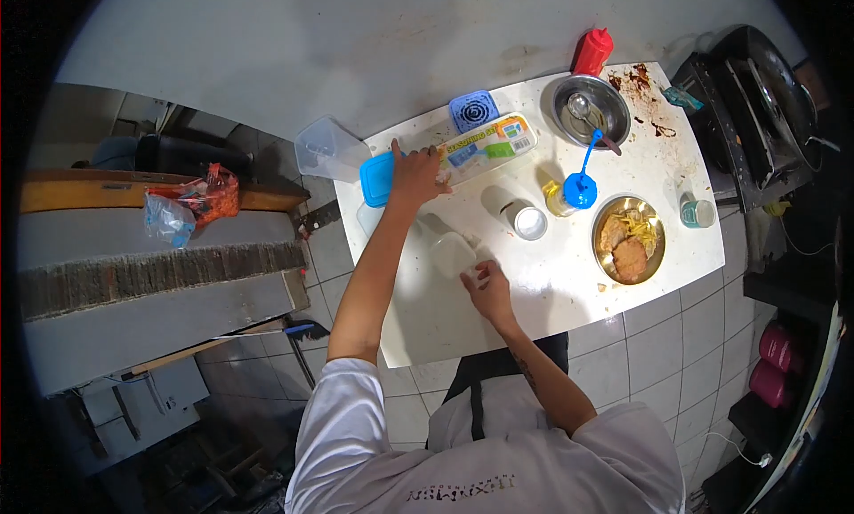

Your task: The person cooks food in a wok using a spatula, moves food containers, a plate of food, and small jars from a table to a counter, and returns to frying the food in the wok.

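My left hand reaches to the back left of the table, fingers spread over the left end of a seasoning set box and beside a blue lid. Whether it presses on either is hard to tell. Close to my body, my right hand has its fingers curled at the edge of a translucent plastic container, pinching its rim. A white-topped jar stands a little to the right of it. Another clear container is partly hidden behind my left forearm.
An oil bottle with a blue top, a steel bowl with a ladle and a plate of fried food occupy the right side. A red squeeze bottle, blue patterned box, clear bin and small jar stand near the edges.
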Tool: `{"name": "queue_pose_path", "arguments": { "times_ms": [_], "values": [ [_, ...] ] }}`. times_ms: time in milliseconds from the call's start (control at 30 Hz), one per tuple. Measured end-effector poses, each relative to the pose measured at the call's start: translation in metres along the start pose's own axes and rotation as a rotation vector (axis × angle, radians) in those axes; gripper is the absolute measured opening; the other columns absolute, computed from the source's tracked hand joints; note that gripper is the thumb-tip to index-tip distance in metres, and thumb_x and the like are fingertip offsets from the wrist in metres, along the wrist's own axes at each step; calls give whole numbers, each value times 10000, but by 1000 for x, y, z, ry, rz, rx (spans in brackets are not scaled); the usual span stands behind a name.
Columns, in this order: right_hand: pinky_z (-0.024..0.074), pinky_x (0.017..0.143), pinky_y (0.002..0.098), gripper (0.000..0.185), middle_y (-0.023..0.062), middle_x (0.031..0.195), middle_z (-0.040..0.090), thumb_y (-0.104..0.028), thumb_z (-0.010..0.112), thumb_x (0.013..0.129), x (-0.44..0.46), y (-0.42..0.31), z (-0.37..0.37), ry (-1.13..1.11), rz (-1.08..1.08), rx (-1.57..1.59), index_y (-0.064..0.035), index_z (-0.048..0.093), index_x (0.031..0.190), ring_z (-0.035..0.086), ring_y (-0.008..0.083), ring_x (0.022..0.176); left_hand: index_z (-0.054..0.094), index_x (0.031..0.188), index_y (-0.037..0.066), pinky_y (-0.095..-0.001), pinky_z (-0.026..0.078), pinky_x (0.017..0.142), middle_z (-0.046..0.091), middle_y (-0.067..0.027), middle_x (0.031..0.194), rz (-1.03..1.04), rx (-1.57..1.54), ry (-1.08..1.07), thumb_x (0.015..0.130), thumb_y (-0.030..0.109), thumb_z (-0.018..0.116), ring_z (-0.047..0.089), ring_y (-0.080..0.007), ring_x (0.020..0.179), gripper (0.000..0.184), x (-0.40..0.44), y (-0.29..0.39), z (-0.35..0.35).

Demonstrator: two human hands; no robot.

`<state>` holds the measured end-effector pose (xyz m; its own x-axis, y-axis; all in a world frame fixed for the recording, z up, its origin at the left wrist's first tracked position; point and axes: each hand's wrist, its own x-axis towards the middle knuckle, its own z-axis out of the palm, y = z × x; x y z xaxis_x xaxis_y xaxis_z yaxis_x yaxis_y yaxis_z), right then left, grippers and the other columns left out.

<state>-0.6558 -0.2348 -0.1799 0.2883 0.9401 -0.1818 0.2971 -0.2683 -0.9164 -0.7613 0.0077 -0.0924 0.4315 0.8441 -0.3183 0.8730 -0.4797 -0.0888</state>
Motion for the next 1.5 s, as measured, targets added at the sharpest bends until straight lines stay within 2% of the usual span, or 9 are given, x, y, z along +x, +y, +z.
{"name": "queue_pose_path", "arguments": {
  "times_ms": [267,367,867,1067,1133,1333,1367,1433,1500],
  "values": [
    [467,473,262,329,79,713,542,-271,624,909,10,25,31,-182,57,155,28,529,1011,573,133,549,520,1233,34,-627,207,1054,643,-108,1043,-2,-35,22,621,501,786,607,-262,1021,815,0,-3,4],
    [458,438,266,318,72,691,541,-286,555,955,17,10,21,-203,256,382,31,519,948,562,124,515,522,1234,33,-617,223,1045,641,-116,1061,26,-40,76,621,496,788,609,-264,1021,813,-2,-4,7],
    [499,435,284,304,124,667,583,-267,463,988,100,-31,8,222,317,544,31,502,943,602,159,490,539,1212,-15,-595,154,1091,644,-153,1054,-53,-3,72,587,618,723,625,-287,1001,908,-5,13,-9],
    [481,667,449,293,236,774,576,-247,410,993,129,0,22,169,175,276,35,489,978,627,381,764,561,1150,-34,-610,145,1088,645,-144,1011,6,13,200,544,552,767,653,-280,885,868,-1,3,14],
    [414,763,504,292,295,865,568,-243,371,994,137,-12,22,195,98,169,28,480,995,551,481,914,557,1163,-35,-604,148,1091,644,-143,1013,12,31,240,538,541,773,652,-277,892,877,-2,1,17],
    [420,761,508,314,307,952,585,-269,343,1002,182,-10,27,36,138,246,11,485,1025,546,494,932,544,1185,-49,-595,147,1098,636,-140,1028,-12,20,204,547,540,773,639,-270,940,898,-1,3,12],
    [452,508,328,311,121,771,576,-311,327,1022,192,19,44,51,51,267,-33,464,997,557,171,556,540,1189,-52,-598,137,1100,632,-147,1034,-30,1,173,548,541,775,629,-269,964,904,0,3,10],
    [455,499,313,268,113,784,585,-272,364,1012,174,0,34,47,120,384,-28,459,1070,564,158,558,535,1193,-55,-601,128,1102,628,-154,1040,-53,-24,139,549,542,776,619,-268,988,910,0,6,8],
    [457,490,298,259,106,797,595,-232,400,1001,156,-12,32,33,183,504,-23,455,1143,571,145,561,468,1293,-48,-610,77,1104,585,-170,1210,-73,78,32,592,614,740,578,-278,1106,1002,-1,7,3]
  ]
}}
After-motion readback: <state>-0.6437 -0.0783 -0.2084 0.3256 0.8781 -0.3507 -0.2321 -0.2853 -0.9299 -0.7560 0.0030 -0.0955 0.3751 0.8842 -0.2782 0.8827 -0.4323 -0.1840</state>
